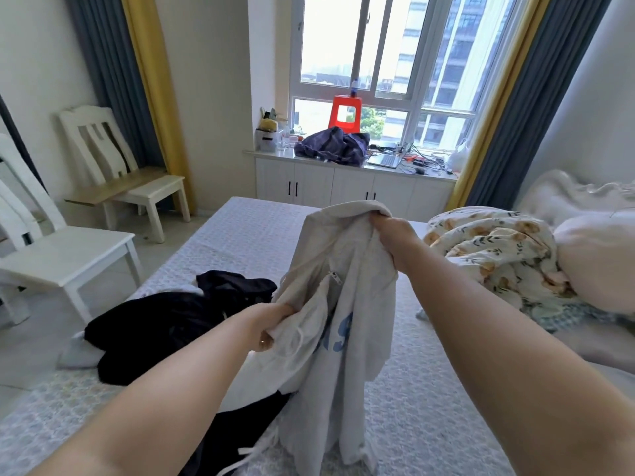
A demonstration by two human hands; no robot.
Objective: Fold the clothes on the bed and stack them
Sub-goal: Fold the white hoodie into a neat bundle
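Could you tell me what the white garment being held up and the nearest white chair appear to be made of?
The white garment, gripped by the left hand and right hand, looks like soft matte knit, probably cotton jersey: it drapes in limp folds, with blue printed letters. The white chair looks like painted wood with a smooth, slightly glossy finish; its rigid slats and square legs suggest this.

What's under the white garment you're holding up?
Below the white garment with blue lettering, the pale quilted bedspread and part of the black clothes pile show. Whatever lies directly behind the hanging fabric is hidden.
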